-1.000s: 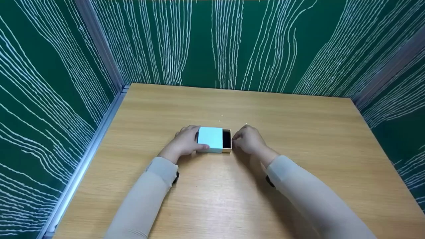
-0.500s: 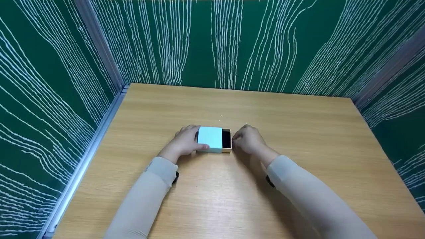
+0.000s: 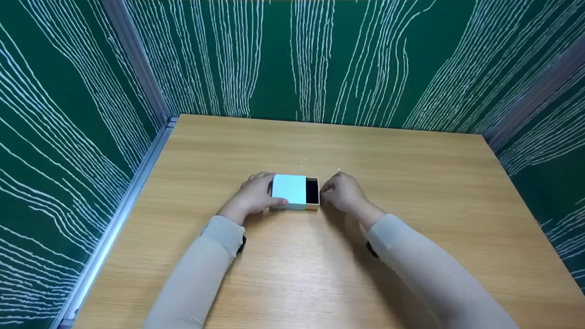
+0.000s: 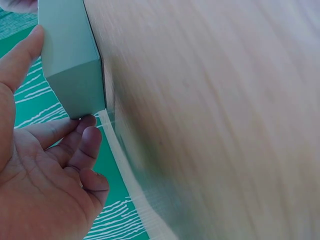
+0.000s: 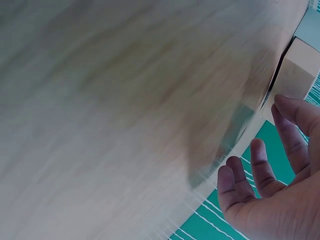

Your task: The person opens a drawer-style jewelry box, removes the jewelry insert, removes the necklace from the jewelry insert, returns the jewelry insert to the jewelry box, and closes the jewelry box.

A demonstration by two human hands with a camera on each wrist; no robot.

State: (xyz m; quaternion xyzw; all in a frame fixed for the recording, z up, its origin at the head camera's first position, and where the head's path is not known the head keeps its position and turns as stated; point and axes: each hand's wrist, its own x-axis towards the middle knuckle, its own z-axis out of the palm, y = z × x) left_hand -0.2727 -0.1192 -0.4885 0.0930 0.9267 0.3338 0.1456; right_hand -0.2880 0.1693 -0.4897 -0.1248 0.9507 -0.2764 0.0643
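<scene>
A small drawer box lies on the table, made of a light blue sleeve and a tan inner tray with a dark inside. The tray sticks partly out of the sleeve's right end. My left hand grips the sleeve from the left, thumb on the near side and fingers on the far side. In the left wrist view the sleeve sits between thumb and fingers. At the tray's right end is my right hand; its thumb and index fingertips meet right at the tray end, other fingers loosely curled.
The wooden table has a few tiny pale specks beyond the box. Green panels with white wavy lines stand behind and at both sides. A metal rail runs along the left table edge.
</scene>
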